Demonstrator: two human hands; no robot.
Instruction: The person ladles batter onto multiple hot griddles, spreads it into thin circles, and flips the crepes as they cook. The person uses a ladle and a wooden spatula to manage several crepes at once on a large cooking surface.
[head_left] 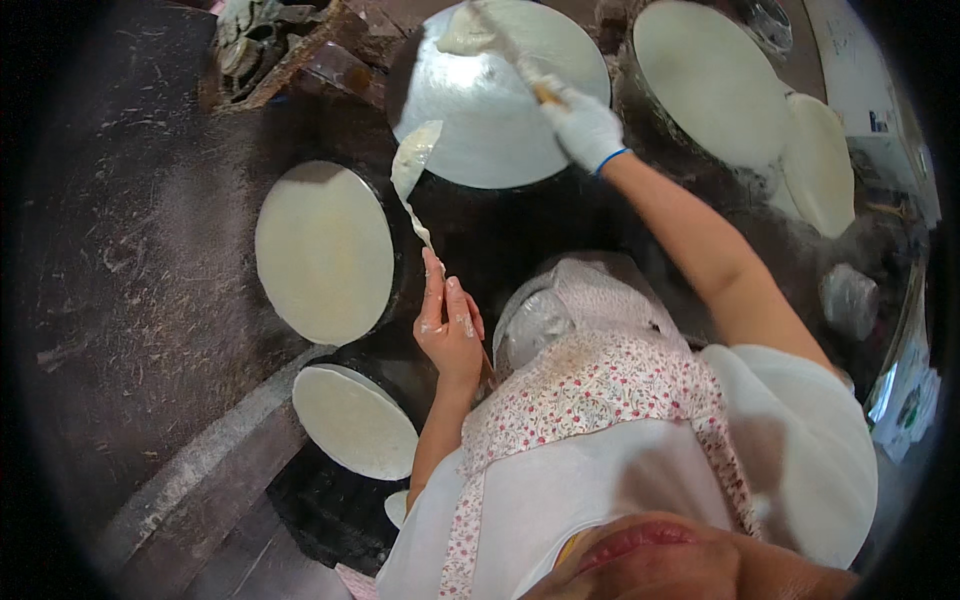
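Note:
My bare left hand (453, 325), smeared with pale batter, grips the thin handle of a batter-coated ladle (413, 160). The ladle's bowl is at the near left rim of a large round griddle (490, 120); whether it touches cannot be told. My right hand (583, 125) wears a white glove with a blue cuff. It is closed on the yellowish handle of a long spreading tool (547, 94), whose far part is blurred over the griddle. Pale wet batter (540, 30) covers the far part of the griddle, while its near part shows bare, shiny metal.
Two round pans of pale batter (325, 250) (355, 420) stand at the left. On the right, a round griddle (710, 85) bears a pale sheet, with another thin round sheet (820, 165) beside it. Firewood-like pieces (250, 45) lie at far left. A clear plastic container (850, 300) sits right.

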